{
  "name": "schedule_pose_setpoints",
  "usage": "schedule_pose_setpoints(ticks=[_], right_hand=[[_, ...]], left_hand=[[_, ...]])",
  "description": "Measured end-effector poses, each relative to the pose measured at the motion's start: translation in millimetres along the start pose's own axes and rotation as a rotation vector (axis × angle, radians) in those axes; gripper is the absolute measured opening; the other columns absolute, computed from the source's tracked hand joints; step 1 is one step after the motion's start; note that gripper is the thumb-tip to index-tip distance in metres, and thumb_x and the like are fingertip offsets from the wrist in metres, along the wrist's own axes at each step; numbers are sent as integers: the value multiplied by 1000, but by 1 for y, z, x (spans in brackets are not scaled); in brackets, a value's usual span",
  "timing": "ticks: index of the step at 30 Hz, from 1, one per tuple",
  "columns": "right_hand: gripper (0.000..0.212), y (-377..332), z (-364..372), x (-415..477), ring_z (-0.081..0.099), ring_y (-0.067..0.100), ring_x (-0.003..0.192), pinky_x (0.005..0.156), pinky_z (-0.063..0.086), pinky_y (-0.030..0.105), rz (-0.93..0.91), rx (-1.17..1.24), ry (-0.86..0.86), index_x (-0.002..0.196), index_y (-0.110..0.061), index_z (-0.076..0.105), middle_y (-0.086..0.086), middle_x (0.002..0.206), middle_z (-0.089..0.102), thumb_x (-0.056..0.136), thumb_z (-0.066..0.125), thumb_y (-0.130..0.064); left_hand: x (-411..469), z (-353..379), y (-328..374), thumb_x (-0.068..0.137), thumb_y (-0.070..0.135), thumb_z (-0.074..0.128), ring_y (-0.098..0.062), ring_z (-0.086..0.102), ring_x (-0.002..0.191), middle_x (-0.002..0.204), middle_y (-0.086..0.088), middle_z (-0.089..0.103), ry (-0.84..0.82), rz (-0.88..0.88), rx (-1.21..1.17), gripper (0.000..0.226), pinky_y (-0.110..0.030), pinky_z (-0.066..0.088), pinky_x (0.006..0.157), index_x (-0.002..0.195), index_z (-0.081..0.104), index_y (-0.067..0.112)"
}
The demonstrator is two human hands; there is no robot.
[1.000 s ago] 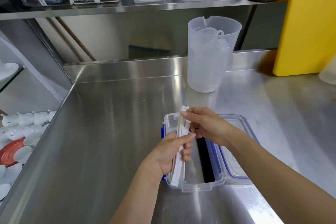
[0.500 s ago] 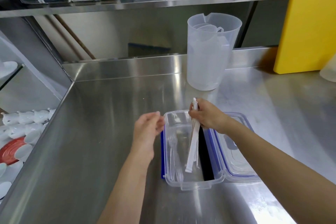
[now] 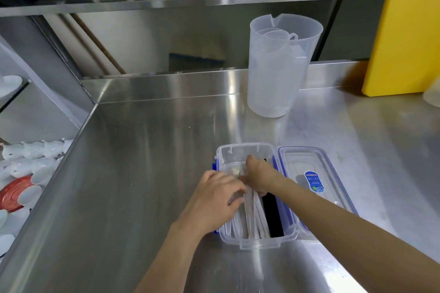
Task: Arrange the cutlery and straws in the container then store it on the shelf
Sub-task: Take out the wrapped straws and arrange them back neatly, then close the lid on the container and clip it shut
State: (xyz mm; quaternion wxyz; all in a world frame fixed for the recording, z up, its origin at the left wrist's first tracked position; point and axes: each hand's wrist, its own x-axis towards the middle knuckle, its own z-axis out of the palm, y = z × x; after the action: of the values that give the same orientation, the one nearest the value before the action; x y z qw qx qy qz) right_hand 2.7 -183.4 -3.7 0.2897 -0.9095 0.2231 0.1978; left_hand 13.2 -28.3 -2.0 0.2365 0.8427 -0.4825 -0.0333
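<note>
White straws [image 3: 256, 216] lie lengthwise in our container [image 3: 259, 244], both hands' fingers [image 3: 234, 194] curled on them, left hand [image 3: 214, 200] nearer.

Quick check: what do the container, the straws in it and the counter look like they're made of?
Container: clear, glossy plastic; contents show through, blue latches.
Straws: look paper-wrapped; matte white, flat and creased. The straw inside is hidden.
Counter: likely stainless steel; brushed grain, streaky reflections.

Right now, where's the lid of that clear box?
In the head view the lid lies flat on the steel counter, right beside the open container, on its right side, in front of the tall plastic jug.
</note>
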Motion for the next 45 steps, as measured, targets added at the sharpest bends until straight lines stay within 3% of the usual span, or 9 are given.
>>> schedule_pose_setpoints(ticks=[3,6,12,18,25,32,35,39,45], right_hand=[[27,0,-1,-3,69,37,63,40,47,30,22,-9,-17,109,-4,42,18,93,57,88,56,-11],[38,-1,-4,-4,68,43,84,60,57,45,6,-36,-8,118,-3,42,21,119,50,84,58,-1],[43,-1,-10,-10,55,37,109,89,46,40,-183,-177,113,126,-4,41,16,130,46,88,55,-18],[19,7,-36,-24,59,32,93,82,48,41,-342,20,447,102,-4,61,15,104,62,89,54,-15],[11,93,-60,-47,56,28,77,69,38,27,68,390,702,89,-8,65,13,86,69,86,58,-16],[95,188,-33,-106,32,10,132,110,27,31,2,438,135,141,-34,28,-14,139,32,63,84,-33],[115,209,-18,-121,18,11,142,117,16,39,-18,238,107,141,-42,15,-15,148,27,52,87,-43],[120,215,0,-118,-1,7,146,115,3,33,12,135,216,146,-33,5,-10,157,15,56,82,-51],[106,218,4,-113,13,7,144,109,5,28,17,187,316,144,-32,17,-15,148,33,61,80,-48]], left_hand=[[-2,6,-1,84,35,51,-6,48,98,92,12,65,-122,54,72,17,-21,-3,105,91,65,28],[-3,8,-1,85,36,48,-3,48,96,89,12,67,-176,60,98,21,-21,-16,105,89,66,27],[-6,7,-2,84,36,47,-3,50,93,85,13,67,-191,65,122,23,-18,-20,103,85,67,25],[-3,3,-3,90,31,47,-10,53,94,88,8,64,-76,-1,62,22,-15,8,102,87,65,19],[27,-16,19,91,23,52,-9,53,93,92,13,58,172,-194,-247,14,-22,36,86,96,64,17],[124,-19,28,91,24,51,-23,53,111,119,-7,61,-41,-91,-54,31,-32,38,93,118,56,11],[164,-5,31,92,29,48,-28,47,123,135,-11,53,-233,-66,104,44,-34,34,100,132,46,11],[194,23,35,91,42,44,-31,44,128,143,-16,45,-442,-113,262,58,-36,34,101,139,33,11],[203,54,39,92,45,39,-34,53,112,128,-19,55,-628,-163,296,51,-37,41,91,119,49,3]])
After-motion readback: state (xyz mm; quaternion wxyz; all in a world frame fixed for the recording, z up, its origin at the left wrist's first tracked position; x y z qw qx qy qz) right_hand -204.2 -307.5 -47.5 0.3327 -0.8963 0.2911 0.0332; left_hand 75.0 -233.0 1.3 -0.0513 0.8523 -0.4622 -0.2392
